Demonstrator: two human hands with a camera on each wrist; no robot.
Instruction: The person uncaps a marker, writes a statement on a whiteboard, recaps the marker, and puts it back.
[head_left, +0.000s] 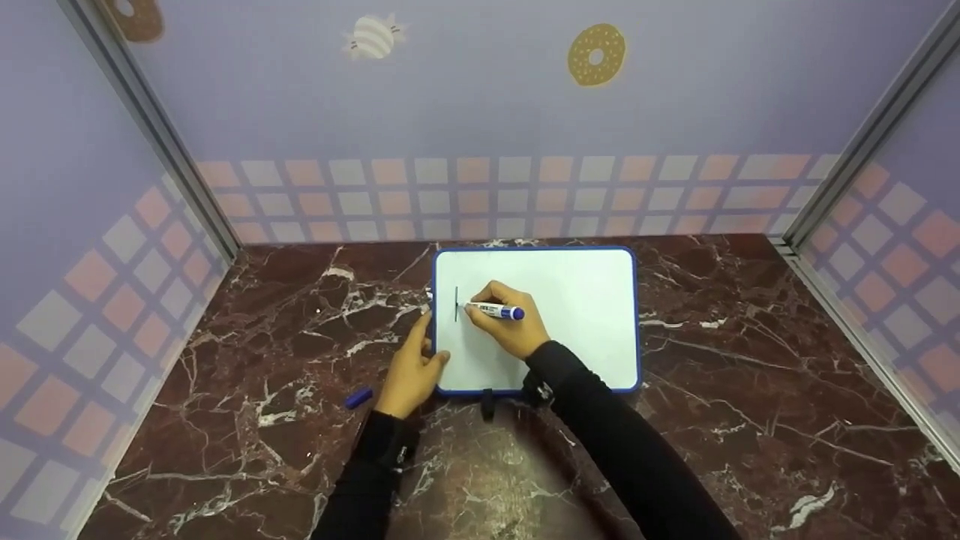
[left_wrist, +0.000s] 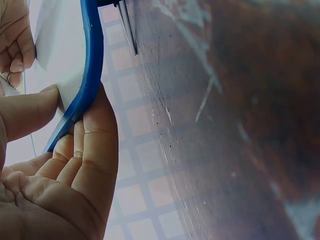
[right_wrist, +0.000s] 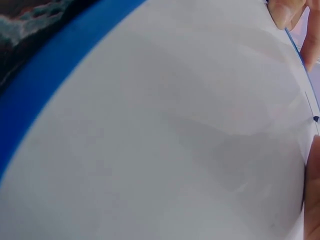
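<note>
A small whiteboard (head_left: 570,330) with a blue frame stands tilted on its feet on the table. My left hand (head_left: 411,375) grips its left edge; in the left wrist view the thumb (left_wrist: 35,112) lies on the white face and the other fingers go behind the blue rim (left_wrist: 90,60). My right hand (head_left: 517,319) pinches a white marker (head_left: 491,309) with a blue end, its tip at the board's left part. A dark upright stroke (head_left: 456,296) shows there, and the tip is right beside its middle. The right wrist view mostly shows the bare white face (right_wrist: 150,140).
A blue marker cap (head_left: 358,397) lies on the dark red marbled table (head_left: 262,360), left of the left hand. A black foot (head_left: 487,405) sticks out under the board's lower edge. Purple walls with a checked band (head_left: 390,199) enclose the table at the back and both sides.
</note>
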